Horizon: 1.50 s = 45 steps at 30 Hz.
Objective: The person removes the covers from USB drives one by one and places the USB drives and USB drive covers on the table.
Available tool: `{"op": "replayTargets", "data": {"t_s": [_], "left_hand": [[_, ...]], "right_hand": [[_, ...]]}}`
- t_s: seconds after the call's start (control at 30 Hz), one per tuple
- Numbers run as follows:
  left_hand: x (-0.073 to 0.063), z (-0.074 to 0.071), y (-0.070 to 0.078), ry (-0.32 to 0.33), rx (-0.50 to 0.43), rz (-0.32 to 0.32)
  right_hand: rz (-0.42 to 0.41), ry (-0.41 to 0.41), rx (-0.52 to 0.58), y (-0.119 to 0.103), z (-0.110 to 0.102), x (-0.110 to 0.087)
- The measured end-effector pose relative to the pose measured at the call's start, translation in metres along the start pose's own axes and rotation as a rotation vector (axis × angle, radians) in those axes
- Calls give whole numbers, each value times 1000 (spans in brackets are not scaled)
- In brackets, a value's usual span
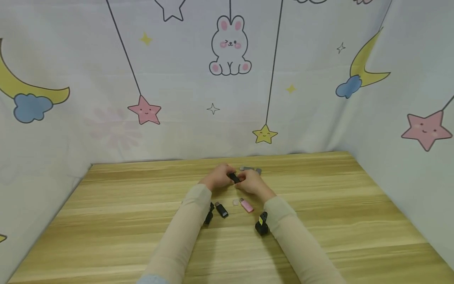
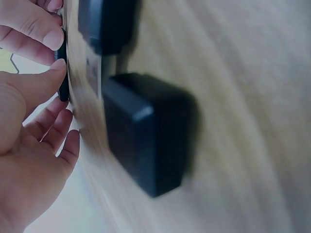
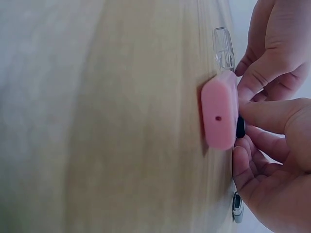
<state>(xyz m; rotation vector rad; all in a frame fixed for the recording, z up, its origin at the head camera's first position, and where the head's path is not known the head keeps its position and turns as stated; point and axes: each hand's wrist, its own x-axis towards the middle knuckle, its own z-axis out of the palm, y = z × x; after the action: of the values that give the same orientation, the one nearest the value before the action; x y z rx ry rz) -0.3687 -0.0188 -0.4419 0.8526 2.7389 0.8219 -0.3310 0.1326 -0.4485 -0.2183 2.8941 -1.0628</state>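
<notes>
Black stick (image 1: 234, 178): one, small, between my hands, low over the table (image 1: 354, 221); whether it touches the wood I cannot tell. Left hand (image 1: 219, 177): pinching one end. Right hand (image 1: 252, 181): pinching the other. Step in hand, by my judgement: working this piece from both ends, fitting or parting it. Next move, likely: one grip firm, the other pushing or pulling straight along its length. Beyond my right hand: grey stick (image 1: 247, 168). Nearer me: pink stick (image 1: 246, 205), clear cap (image 1: 235, 202) just beside; to their left, second dark stick (image 1: 221, 210), metal plug bare.
</notes>
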Motion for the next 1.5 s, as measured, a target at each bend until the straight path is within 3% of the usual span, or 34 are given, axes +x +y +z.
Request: {"op": "replayTargets", "data": {"t_s": [0.47, 0.83, 1.13, 1.5], "left_hand": [[-7, -1, 1, 15, 10, -54], [-6, -2, 4, 23, 71, -76], [-9, -4, 6, 19, 46, -122], [-14, -8, 8, 18, 32, -123]], "right_hand": [[1, -21, -4, 1, 1, -1], [20, -26, -4, -4, -5, -5], [33, -33, 4, -3, -4, -1], [16, -33, 13, -3, -3, -3]]}}
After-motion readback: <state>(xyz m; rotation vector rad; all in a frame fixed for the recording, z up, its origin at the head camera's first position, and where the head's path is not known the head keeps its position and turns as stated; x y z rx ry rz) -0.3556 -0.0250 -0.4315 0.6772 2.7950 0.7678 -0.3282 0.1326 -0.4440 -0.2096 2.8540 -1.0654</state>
